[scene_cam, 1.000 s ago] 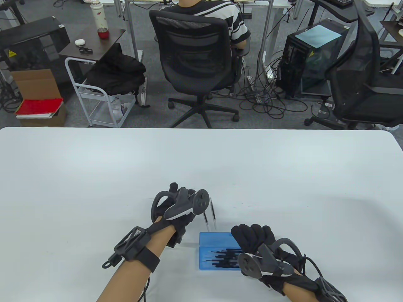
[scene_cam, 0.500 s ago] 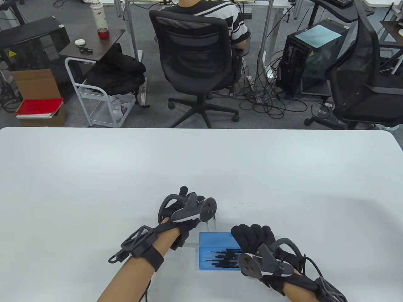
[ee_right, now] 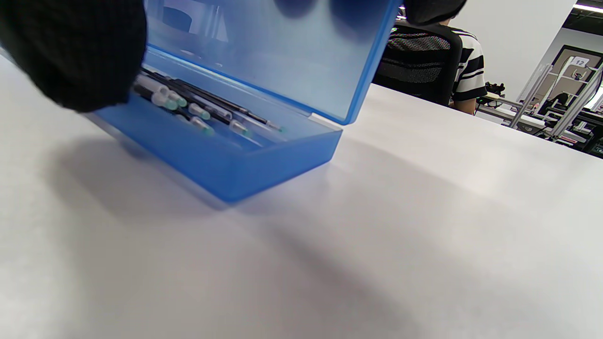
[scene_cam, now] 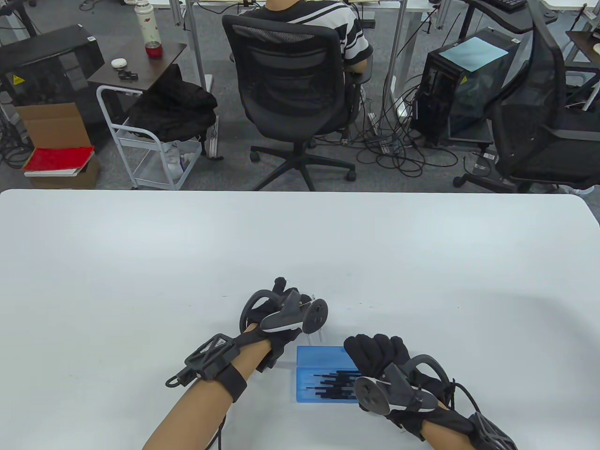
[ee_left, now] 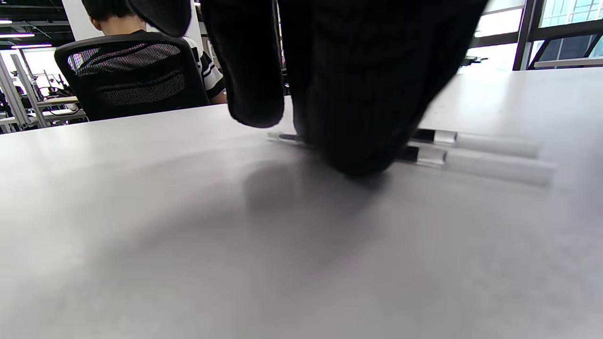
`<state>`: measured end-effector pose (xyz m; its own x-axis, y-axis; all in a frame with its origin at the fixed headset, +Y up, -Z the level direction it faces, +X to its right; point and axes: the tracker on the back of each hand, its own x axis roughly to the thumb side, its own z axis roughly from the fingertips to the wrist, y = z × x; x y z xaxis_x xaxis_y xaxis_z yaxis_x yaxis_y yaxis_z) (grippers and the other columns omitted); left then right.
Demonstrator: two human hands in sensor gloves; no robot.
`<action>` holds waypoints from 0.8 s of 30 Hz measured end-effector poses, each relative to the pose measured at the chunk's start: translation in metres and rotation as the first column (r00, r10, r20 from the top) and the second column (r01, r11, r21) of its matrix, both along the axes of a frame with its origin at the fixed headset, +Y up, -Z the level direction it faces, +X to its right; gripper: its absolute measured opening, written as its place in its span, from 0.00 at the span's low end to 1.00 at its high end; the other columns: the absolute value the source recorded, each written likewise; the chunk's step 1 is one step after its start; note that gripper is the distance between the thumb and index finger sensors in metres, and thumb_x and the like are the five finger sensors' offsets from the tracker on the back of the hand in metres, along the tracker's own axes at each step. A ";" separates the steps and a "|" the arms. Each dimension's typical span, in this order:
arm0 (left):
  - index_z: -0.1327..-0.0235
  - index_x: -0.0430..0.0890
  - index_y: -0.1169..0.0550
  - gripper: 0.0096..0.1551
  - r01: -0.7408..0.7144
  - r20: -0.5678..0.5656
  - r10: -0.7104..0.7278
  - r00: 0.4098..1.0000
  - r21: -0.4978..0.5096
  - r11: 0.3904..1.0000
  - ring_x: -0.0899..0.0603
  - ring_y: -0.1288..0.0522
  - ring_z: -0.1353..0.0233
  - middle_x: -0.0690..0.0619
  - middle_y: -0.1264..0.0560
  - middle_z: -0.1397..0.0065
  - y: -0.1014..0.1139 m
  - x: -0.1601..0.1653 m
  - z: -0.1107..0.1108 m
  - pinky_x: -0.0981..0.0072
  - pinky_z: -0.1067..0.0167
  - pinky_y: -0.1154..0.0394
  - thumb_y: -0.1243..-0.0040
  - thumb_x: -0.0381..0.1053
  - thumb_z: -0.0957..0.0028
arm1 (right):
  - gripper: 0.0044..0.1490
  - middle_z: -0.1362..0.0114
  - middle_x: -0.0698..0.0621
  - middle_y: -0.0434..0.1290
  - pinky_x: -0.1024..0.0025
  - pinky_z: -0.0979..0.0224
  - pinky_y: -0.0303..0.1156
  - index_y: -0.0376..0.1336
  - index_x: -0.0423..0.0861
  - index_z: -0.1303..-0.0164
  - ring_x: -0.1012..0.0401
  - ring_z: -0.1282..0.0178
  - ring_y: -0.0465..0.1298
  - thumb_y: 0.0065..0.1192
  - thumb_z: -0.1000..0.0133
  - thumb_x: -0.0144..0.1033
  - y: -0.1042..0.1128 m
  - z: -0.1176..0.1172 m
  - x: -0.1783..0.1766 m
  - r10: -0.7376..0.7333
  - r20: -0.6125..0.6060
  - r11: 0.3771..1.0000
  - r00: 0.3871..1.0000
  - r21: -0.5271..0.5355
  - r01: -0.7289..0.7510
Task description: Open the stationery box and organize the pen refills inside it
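Observation:
The blue stationery box (scene_cam: 307,396) lies open near the front edge with several pen refills (scene_cam: 335,382) inside. My right hand (scene_cam: 375,351) holds its lid (ee_right: 282,56) upright, fingers behind it and the thumb (ee_right: 70,56) at the box's front. Just beyond the box, two loose pen refills (ee_left: 492,157) lie side by side on the table. My left hand (scene_cam: 281,309) is over them. Its fingers (ee_left: 358,117) come down onto their middle, the thumb apart above the table. In the table view only the refills' near ends (scene_cam: 320,333) show under the tracker.
The white table (scene_cam: 140,262) stretches far and wide around the box. Beyond its far edge a person sits in an office chair (scene_cam: 290,89), with a cart (scene_cam: 140,140), a computer tower (scene_cam: 459,84) and cables on the floor.
My left hand has slid right and slightly nearer, now covering most of the two loose refills. The right hand and the box have stayed still.

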<state>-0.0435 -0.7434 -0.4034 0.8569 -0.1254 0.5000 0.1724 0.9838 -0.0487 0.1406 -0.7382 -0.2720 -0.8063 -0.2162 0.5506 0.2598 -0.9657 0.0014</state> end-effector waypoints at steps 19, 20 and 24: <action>0.46 0.61 0.15 0.18 0.027 0.001 -0.027 1.000 0.002 1.000 0.48 0.21 0.24 0.64 0.18 0.30 0.000 -0.001 0.001 0.32 0.15 0.45 0.24 0.49 0.49 | 0.80 0.10 0.37 0.41 0.31 0.17 0.53 0.24 0.42 0.16 0.34 0.15 0.53 0.69 0.57 0.61 0.000 0.000 0.000 0.001 0.000 1.000 1.000 0.001 -0.001; 0.46 0.61 0.15 0.18 0.029 0.003 -0.029 1.000 0.002 1.000 0.48 0.21 0.24 0.64 0.18 0.30 -0.001 -0.001 0.001 0.32 0.15 0.46 0.24 0.48 0.49 | 0.80 0.10 0.37 0.41 0.31 0.17 0.53 0.24 0.42 0.16 0.34 0.15 0.53 0.69 0.57 0.61 0.000 0.000 0.000 0.002 0.000 1.000 1.000 0.001 -0.002; 0.46 0.62 0.15 0.18 0.052 0.010 -0.052 0.999 0.000 0.999 0.48 0.20 0.24 0.65 0.17 0.32 -0.001 -0.003 0.002 0.32 0.15 0.45 0.24 0.48 0.49 | 0.80 0.10 0.37 0.41 0.31 0.17 0.53 0.24 0.42 0.16 0.34 0.15 0.53 0.69 0.57 0.61 0.000 0.000 0.000 0.002 0.000 1.000 1.000 0.002 -0.002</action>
<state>-0.0461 -0.7442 -0.4013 0.8441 -0.1697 0.5086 0.2242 0.9734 -0.0473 0.1403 -0.7380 -0.2717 -0.8056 -0.2189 0.5506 0.2619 -0.9651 -0.0004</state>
